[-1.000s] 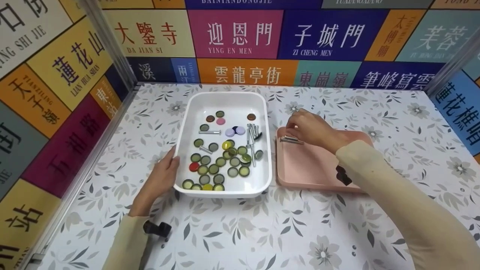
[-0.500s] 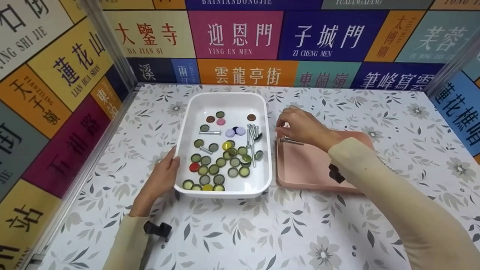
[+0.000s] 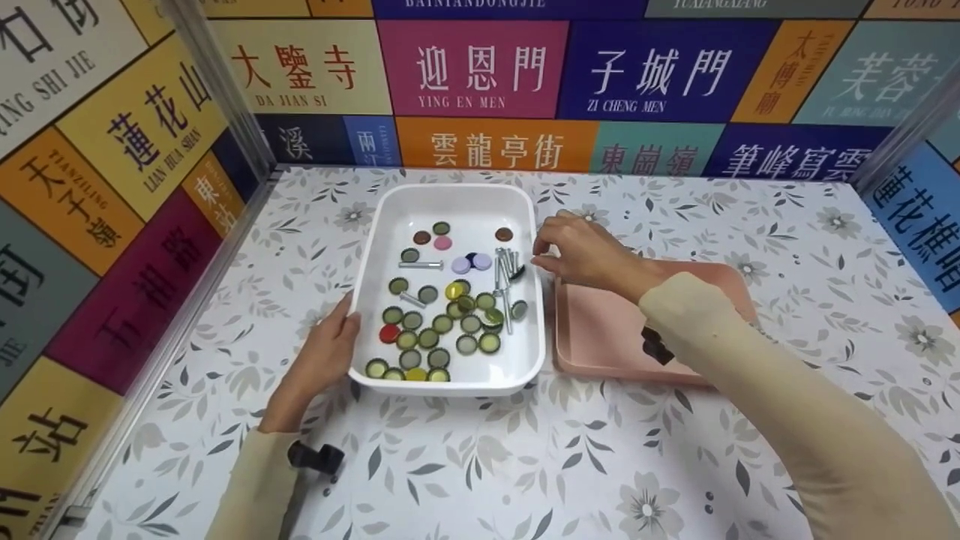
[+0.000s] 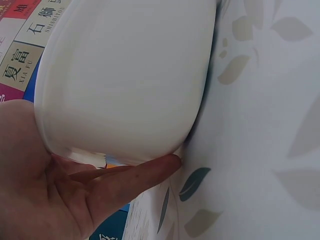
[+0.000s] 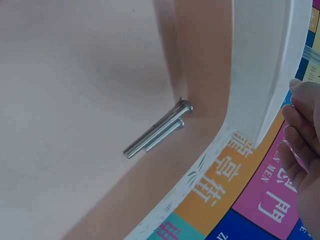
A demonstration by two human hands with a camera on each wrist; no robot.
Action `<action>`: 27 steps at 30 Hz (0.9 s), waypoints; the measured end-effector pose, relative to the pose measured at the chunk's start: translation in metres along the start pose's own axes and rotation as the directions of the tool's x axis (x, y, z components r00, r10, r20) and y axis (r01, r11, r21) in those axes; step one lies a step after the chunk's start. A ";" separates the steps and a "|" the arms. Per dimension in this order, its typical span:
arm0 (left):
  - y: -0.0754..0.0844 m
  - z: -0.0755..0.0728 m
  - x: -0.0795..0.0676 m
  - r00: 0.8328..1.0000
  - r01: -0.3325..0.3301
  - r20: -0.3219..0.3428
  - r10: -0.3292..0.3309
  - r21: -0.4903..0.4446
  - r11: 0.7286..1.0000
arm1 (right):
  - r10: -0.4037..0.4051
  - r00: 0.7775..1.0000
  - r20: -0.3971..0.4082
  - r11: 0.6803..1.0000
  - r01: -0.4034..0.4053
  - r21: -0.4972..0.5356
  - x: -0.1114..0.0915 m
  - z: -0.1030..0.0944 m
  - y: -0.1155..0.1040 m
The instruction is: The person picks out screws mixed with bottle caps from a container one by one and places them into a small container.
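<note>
A white plastic tub (image 3: 450, 388) holds many bottle caps (image 3: 428, 339), mostly lying with their insides up, and several silver bolts (image 3: 420, 265). My left hand (image 3: 322, 349) grips the tub's left side, its thumb at the rim and its fingers along the outer wall (image 4: 125, 100). At the opposite side, my right hand (image 3: 581, 251) hovers by the tub's right rim with fingers loosely bent and nothing seen between them. Below its wrist stands a pink tray (image 3: 622, 337). Bolts (image 5: 157, 130) lie together in that tray's corner, hidden behind the hand in the head view.
Both containers stand side by side on a table with a floral cover (image 3: 480, 465). Behind rises a panel wall (image 3: 472, 67) with coloured signs, and another such panel (image 3: 112, 217) closes the left side.
My right hand has moved left from over the bolts in the pink tray to the tub's right rim, its fingers loosening from them. The left hand and tub stay in place.
</note>
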State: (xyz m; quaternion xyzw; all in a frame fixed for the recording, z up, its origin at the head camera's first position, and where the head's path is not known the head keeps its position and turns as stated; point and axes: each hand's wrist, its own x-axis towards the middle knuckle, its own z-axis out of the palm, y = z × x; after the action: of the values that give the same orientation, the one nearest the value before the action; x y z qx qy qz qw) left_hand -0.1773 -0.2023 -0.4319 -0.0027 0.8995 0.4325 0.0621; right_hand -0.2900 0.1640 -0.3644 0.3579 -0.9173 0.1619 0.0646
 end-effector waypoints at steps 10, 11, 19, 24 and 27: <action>0.000 0.000 0.000 1.000 -0.007 -0.001 0.007 0.000 1.000 | -0.036 0.999 0.027 0.999 0.035 0.022 0.010 0.005 -0.013; 0.000 0.000 0.000 1.000 -0.008 0.000 0.008 0.001 1.000 | -0.042 0.999 0.027 0.999 0.041 0.025 0.010 0.006 -0.014; -0.001 0.001 -0.001 1.000 0.003 0.008 -0.003 -0.001 1.000 | -0.066 0.997 0.046 0.998 0.064 0.029 0.019 0.011 -0.025; 0.000 0.000 -0.001 1.000 0.002 0.013 -0.002 0.002 1.000 | -0.096 0.994 0.049 0.995 0.095 0.030 0.024 0.013 -0.031; 0.000 0.000 0.000 1.000 -0.001 0.010 0.001 0.003 1.000 | -0.097 0.993 0.064 0.995 0.096 0.028 0.027 0.013 -0.035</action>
State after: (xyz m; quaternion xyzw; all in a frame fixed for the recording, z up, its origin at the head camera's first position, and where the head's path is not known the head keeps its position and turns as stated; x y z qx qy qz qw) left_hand -0.1769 -0.2018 -0.4319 0.0000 0.8999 0.4310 0.0664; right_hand -0.2861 0.1176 -0.3616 0.4078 -0.8985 0.1580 0.0378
